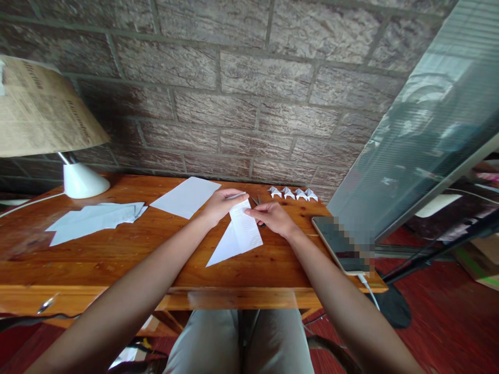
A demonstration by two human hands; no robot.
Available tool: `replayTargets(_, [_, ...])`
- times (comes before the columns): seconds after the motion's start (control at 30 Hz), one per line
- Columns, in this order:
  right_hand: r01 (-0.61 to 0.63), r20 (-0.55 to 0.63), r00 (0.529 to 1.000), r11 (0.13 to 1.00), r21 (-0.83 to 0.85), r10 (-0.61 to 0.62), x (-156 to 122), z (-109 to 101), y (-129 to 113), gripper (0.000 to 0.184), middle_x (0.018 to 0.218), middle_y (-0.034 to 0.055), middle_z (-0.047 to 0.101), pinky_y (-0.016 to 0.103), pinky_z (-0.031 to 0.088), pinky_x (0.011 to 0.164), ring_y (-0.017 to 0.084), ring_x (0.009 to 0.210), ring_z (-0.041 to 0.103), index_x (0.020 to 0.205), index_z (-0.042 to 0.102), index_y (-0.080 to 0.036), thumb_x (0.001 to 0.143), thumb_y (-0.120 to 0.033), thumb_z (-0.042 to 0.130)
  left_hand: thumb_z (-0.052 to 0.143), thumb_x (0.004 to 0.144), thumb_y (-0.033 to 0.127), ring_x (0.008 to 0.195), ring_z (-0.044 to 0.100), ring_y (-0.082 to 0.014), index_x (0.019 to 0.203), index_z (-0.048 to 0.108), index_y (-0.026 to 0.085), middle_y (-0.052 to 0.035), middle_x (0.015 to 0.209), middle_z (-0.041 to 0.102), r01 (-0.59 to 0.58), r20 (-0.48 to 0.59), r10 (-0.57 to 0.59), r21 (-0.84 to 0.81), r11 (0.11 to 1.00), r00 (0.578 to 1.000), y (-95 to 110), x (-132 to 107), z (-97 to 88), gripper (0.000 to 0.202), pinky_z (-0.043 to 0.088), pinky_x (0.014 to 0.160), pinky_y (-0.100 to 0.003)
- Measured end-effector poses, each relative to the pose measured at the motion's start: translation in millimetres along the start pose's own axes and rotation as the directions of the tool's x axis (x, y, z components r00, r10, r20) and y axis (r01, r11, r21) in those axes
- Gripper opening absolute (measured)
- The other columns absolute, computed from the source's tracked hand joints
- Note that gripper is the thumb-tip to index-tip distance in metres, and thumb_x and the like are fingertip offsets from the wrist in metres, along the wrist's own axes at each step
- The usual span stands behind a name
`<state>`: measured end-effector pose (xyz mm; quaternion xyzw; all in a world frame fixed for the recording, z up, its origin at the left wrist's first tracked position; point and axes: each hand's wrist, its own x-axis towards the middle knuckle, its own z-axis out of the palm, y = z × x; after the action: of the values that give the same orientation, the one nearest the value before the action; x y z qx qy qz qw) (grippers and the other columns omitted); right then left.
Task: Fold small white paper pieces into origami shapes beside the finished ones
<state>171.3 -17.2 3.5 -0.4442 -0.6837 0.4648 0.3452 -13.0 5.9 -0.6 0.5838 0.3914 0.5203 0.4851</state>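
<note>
Both hands are on a partly folded sheet of paper with faint print on one face. My left hand is closed on its upper left edge, with the thumb along the top. At the right edge, my right hand pinches the paper between thumb and fingers. The lower left of the sheet tapers to a point that lies over the wooden desk. A pair of scissors lies behind the paper and right hand, mostly hidden. Several small folded paper figures stand in a row beyond my right hand.
A blank white sheet and a pile of paper pieces lie left on the wooden desk. A lamp stands at the back left. A tablet with a cable sits at the right edge. A brick wall rises behind.
</note>
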Motion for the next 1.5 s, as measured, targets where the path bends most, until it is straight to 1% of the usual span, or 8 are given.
replayTargets(0.07, [-0.012,-0.002,1.000,0.999,0.044,0.012,-1,-1,0,0.042,0.063,0.0006,0.067,0.023,0.044,0.056,0.011,0.057,0.056,0.068,0.072,-0.016,0.067,-0.058,0.073,0.082,0.058,0.046,0.071,0.059,-0.0160,0.084,0.074,0.016,-0.0033,0.082,0.070,0.010,0.004,-0.010,-0.011,1.000,1.000,-1,0,0.4,0.041,0.042,0.065,-0.026])
replayTargets(0.27, [-0.111,0.173,0.982,0.963,0.244,0.069,-2,-4,-1,0.045,0.089,0.0064,0.074,0.029,0.051,0.072,0.016,0.075,0.066,0.094,0.075,-0.016,0.064,-0.049,0.079,0.084,0.054,0.042,0.071,0.061,-0.0171,0.082,0.074,0.016,-0.0035,0.082,0.072,0.003,-0.072,-0.007,-0.062,0.998,0.997,-4,1,3.4,0.040,0.044,0.063,-0.026])
replayTargets(0.57, [-0.128,0.103,0.989,0.970,0.206,0.109,3,-2,5,0.046,0.086,0.0073,0.075,0.028,0.049,0.069,0.015,0.072,0.066,0.095,0.075,-0.015,0.062,-0.047,0.081,0.087,0.050,0.034,0.071,0.063,-0.0161,0.095,0.072,0.015,-0.0048,0.087,0.072,0.061,-0.117,-0.090,-0.231,0.971,0.989,-9,3,6.6,0.051,0.046,0.066,-0.028])
replayTargets(0.67, [-0.112,0.090,0.992,0.964,0.241,0.092,3,-1,3,0.046,0.086,0.0070,0.075,0.028,0.049,0.071,0.016,0.073,0.066,0.094,0.076,-0.015,0.062,-0.047,0.081,0.087,0.051,0.031,0.064,0.062,-0.0147,0.099,0.069,0.015,-0.0030,0.079,0.071,0.137,-0.032,-0.158,-0.356,0.924,0.987,-3,-1,8.0,0.054,0.046,0.062,-0.028])
replayTargets(0.83, [-0.099,0.042,0.995,0.945,0.312,0.090,1,-2,0,0.044,0.086,0.0064,0.075,0.029,0.051,0.071,0.016,0.072,0.067,0.092,0.076,-0.015,0.059,-0.043,0.083,0.086,0.054,0.030,0.057,0.062,-0.0160,0.080,0.068,0.012,-0.0051,0.071,0.070,0.290,0.146,-0.253,-0.368,0.884,0.956,7,-10,10.9,0.036,0.046,0.057,-0.029])
replayTargets(1.07, [-0.083,0.028,0.997,0.946,0.314,0.078,1,2,1,0.040,0.084,0.0050,0.075,0.030,0.051,0.072,0.015,0.071,0.066,0.089,0.076,-0.016,0.060,-0.044,0.081,0.086,0.052,0.029,0.052,0.059,-0.0142,0.075,0.068,0.013,-0.0022,0.066,0.068,0.236,0.074,-0.224,-0.353,0.906,0.972,3,-8,11.0,0.033,0.045,0.053,-0.028])
replayTargets(1.3, [-0.043,-0.025,0.998,0.951,0.307,0.053,2,5,2,0.036,0.080,0.0034,0.073,0.026,0.049,0.068,0.013,0.068,0.063,0.083,0.075,-0.016,0.063,-0.045,0.080,0.085,0.054,0.028,0.054,0.061,-0.0156,0.074,0.069,0.013,-0.0031,0.064,0.069,0.305,0.129,-0.276,-0.395,0.866,0.952,5,-9,16.7,0.030,0.046,0.054,-0.028])
replayTargets(1.5, [0.055,-0.036,0.998,0.986,0.158,-0.050,0,5,-4,0.041,0.072,0.0001,0.070,0.025,0.048,0.065,0.014,0.066,0.061,0.074,0.073,-0.017,0.070,-0.057,0.070,0.084,0.055,0.030,0.052,0.059,-0.0145,0.073,0.070,0.012,-0.0037,0.065,0.069,0.286,0.167,-0.241,-0.351,0.892,0.956,1,-6,15.2,0.029,0.045,0.053,-0.028])
